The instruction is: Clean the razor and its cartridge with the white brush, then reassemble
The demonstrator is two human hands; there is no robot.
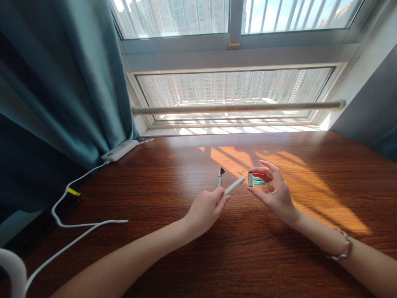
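Note:
My left hand (207, 211) is closed around the handle of a white toothbrush (234, 185), whose bristled end points right and away from me. Between the thumb and fingertips of my right hand (274, 192) is a razor cartridge (250, 179), dark with a green strip, held upright. The brush tip is close to the cartridge, with a small gap between them. More green-and-dark razor cartridges (259, 181) show behind the right fingers, partly hidden. Just beyond my left hand lies a silver razor handle (219, 179) with a dark end.
The brown wooden table (173, 165) reaches to a window with a horizontal rail (235, 108). At left, a white power bank (120, 150) lies against a blue curtain (68, 74). A white cable (80, 226) runs from it along the left side. Sunlight falls across the right half.

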